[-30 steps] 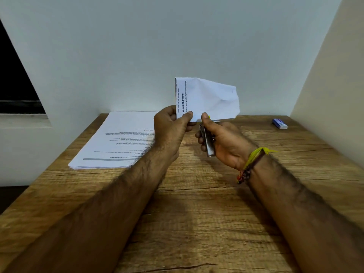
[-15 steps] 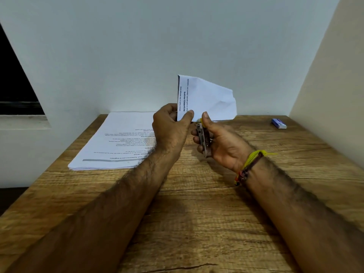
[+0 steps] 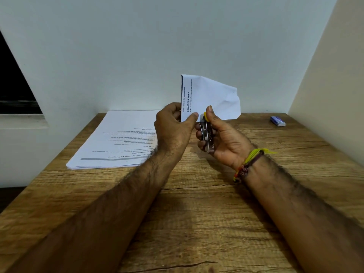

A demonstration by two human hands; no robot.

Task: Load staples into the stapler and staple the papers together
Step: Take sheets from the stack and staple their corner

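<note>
Above the worktop [image 3: 197, 223], left hand [image 3: 174, 128] pinches the folded papers [image 3: 210, 97] upright; right hand's [image 3: 222, 138] grip clasps the stapler [image 3: 206, 134] at their lower edge.

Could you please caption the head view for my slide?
Left hand pinches papers while right hand grips stapler at their corner.

Bare table [image 3: 197, 223] near; paper stack [image 3: 118, 138] blocks far left.

The table [image 3: 197, 223] is matt wood with a coarse, cracked grain. The held papers [image 3: 212, 97] and the flat stack [image 3: 118, 140] are matt white paper, the held ones creased. The stapler [image 3: 206, 135] looks like shiny metal with what may be a yellow plastic tip.
</note>
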